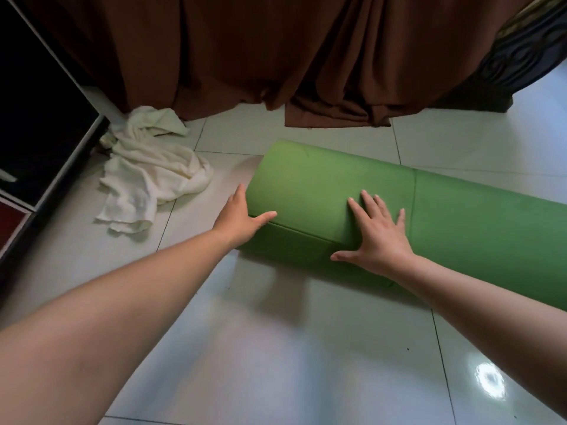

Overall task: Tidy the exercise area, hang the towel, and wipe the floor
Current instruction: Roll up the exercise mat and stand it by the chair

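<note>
Under right hand [379, 231]: green mat [322, 185], rolled.

The rolled mat [337, 185] is lying on the floor [276, 348], with the towel [153, 179] to its left, the curtain [276, 56] hanging behind both, the left hand [242, 217] at its left end and the right hand [379, 237] on top.

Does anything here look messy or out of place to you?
Yes: a white towel lies crumpled on the tiled floor, left of the rolled green mat, beside the dark cabinet. It looks dropped rather than hung. Nothing appears spilled or broken.
</note>
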`<state>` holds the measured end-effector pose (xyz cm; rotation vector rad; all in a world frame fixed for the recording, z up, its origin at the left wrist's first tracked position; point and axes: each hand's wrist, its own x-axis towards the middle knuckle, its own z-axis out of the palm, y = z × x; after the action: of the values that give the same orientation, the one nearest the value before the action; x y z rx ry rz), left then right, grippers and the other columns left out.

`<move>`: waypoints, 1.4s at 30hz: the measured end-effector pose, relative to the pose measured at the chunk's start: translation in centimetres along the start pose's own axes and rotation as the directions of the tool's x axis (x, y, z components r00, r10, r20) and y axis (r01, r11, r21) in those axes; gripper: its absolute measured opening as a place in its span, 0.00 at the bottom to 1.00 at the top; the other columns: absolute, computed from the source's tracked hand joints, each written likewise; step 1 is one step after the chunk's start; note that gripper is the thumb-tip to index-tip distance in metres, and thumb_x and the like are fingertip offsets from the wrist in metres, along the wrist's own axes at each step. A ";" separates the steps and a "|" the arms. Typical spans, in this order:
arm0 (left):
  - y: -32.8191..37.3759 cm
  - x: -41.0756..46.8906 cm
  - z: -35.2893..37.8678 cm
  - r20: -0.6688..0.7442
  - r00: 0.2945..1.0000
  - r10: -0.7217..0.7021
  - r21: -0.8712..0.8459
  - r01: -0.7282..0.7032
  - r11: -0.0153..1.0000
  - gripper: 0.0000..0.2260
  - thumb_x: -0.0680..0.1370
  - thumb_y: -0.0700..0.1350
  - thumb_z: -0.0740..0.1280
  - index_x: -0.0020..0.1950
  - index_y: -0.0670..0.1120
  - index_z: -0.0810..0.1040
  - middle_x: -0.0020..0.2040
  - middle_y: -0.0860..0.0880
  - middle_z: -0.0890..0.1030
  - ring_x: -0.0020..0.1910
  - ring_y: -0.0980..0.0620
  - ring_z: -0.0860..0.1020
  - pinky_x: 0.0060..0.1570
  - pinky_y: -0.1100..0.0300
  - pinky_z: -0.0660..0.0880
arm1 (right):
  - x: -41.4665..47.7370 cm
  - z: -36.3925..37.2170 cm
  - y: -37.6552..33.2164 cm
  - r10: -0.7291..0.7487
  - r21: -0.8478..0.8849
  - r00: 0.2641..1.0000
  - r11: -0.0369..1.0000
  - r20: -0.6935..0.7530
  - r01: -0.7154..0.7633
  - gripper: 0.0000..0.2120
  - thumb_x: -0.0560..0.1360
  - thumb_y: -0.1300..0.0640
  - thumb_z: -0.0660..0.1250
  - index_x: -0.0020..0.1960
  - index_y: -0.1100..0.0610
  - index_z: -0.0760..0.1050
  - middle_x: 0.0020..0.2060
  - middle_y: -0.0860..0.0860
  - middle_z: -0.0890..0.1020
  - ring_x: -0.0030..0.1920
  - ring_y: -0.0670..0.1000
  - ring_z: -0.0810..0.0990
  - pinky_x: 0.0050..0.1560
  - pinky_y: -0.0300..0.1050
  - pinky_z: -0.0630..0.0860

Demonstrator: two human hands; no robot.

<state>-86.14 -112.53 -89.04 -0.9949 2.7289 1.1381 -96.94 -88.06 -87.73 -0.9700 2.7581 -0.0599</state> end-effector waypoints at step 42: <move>12.9 -5.7 -6.1 -0.101 0.991 0.093 -0.163 -0.108 0.981 0.26 0.72 0.47 0.73 0.66 0.45 0.67 0.56 0.48 0.78 0.55 0.48 0.76 0.51 0.58 0.72 | -5.0 -8.8 4.0 -0.020 0.164 0.995 0.986 -0.095 0.035 0.44 0.69 0.38 0.68 0.76 0.52 0.50 0.75 0.52 0.55 0.75 0.53 0.52 0.74 0.50 0.51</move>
<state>-87.59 -106.45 -74.95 -0.9600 2.8241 1.3936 -97.50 -82.15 -78.66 -0.9841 2.7696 -0.3415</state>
